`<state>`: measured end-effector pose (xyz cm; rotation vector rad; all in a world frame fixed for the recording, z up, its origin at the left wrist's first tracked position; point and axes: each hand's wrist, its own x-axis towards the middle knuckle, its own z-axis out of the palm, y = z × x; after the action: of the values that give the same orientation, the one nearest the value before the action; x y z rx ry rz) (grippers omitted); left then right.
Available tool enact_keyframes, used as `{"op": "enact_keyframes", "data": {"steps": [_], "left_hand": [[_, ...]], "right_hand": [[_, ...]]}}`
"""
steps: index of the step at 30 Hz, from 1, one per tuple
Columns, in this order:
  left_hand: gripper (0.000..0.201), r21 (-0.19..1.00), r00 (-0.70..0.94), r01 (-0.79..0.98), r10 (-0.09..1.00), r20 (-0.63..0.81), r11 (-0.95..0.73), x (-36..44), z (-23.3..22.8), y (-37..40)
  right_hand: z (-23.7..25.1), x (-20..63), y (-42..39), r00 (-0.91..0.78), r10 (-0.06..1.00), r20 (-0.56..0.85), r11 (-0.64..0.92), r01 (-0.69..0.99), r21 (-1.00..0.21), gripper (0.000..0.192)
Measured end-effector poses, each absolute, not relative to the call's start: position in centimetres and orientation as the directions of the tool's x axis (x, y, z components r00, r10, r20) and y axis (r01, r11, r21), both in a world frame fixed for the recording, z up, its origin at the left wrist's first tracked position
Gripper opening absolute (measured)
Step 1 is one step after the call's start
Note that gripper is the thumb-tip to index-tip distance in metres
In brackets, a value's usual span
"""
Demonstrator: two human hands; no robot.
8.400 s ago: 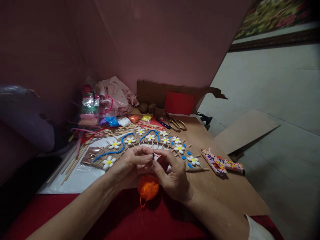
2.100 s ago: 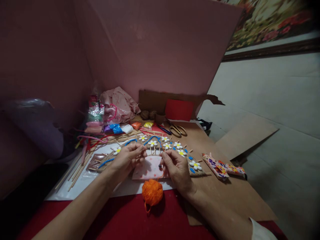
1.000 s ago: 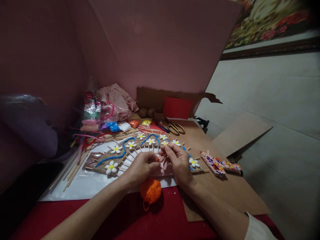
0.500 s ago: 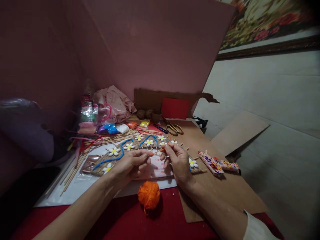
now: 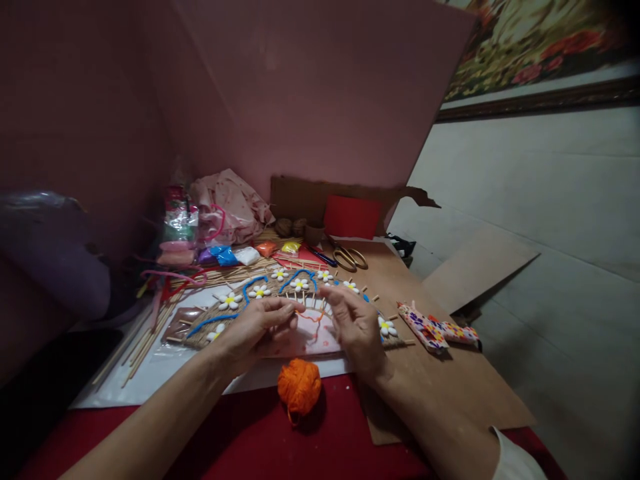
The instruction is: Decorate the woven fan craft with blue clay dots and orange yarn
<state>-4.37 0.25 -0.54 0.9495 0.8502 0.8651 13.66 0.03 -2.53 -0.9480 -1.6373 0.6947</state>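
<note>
My left hand (image 5: 263, 327) is closed in a pinch, thumb against forefinger, on a short strand of orange yarn (image 5: 314, 319). The strand sags to the right and curls downward over pale pink cloth (image 5: 295, 337). Just right of it hovers my right hand (image 5: 355, 323), fingers bent and slightly apart, with no yarn visible between its tips. Behind both hands lies an arched twine-wrapped piece (image 5: 223, 320) with stick ends, blue cord (image 5: 213, 325) and white flowers (image 5: 230, 301). An orange yarn ball (image 5: 299, 387) sits in front, on the red cloth.
Scissors (image 5: 345, 259) lie at the back, near small coloured packets (image 5: 223, 255) and a red card (image 5: 351, 217). Brown cardboard (image 5: 430, 373) extends to the right under a flower-patterned object (image 5: 425, 327). Thin sticks (image 5: 150, 337) lie at left on a white sheet (image 5: 120, 380).
The orange strand was stretched between both hands; now it hangs slack from the left. My right hand has loosened its pinch and its fingers have parted.
</note>
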Motion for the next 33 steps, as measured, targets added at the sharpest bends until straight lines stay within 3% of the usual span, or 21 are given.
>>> {"op": "enact_keyframes", "data": {"steps": [5, 14, 20, 28, 33], "left_hand": [[0.024, 0.919, 0.427, -0.235, 0.883, -0.194, 0.316, -4.37, -0.40, 0.18], [0.025, 0.920, 0.421, -0.242, 0.888, -0.187, 0.309, -4.35, -0.90, 0.27], [0.032, 0.938, 0.412, -0.176, 0.888, -0.207, 0.300, -4.41, -1.02, 0.27], [0.026, 0.923, 0.446, -0.198, 0.869, -0.214, 0.329, -4.24, -0.38, -0.05], [0.024, 0.932, 0.382, -0.157, 0.890, -0.247, 0.326, -4.19, -0.64, 0.06]], "right_hand": [[-2.67, 12.82, 0.01, -0.286, 0.881, 0.377, 0.451, 0.265, -0.853, 0.023], [-2.31, 12.99, 0.11, -0.271, 0.803, 0.531, 0.594, 0.436, -0.676, 0.010], [-2.33, 12.90, -0.12, -0.282, 0.788, 0.547, 0.614, 0.419, -0.669, 0.013], [-2.39, 13.06, -0.11, -0.218, 0.801, 0.558, 0.590, 0.448, -0.672, 0.013], [-2.34, 13.05, -0.18, -0.208, 0.800, 0.563, 0.589, 0.457, -0.667, 0.013]]}}
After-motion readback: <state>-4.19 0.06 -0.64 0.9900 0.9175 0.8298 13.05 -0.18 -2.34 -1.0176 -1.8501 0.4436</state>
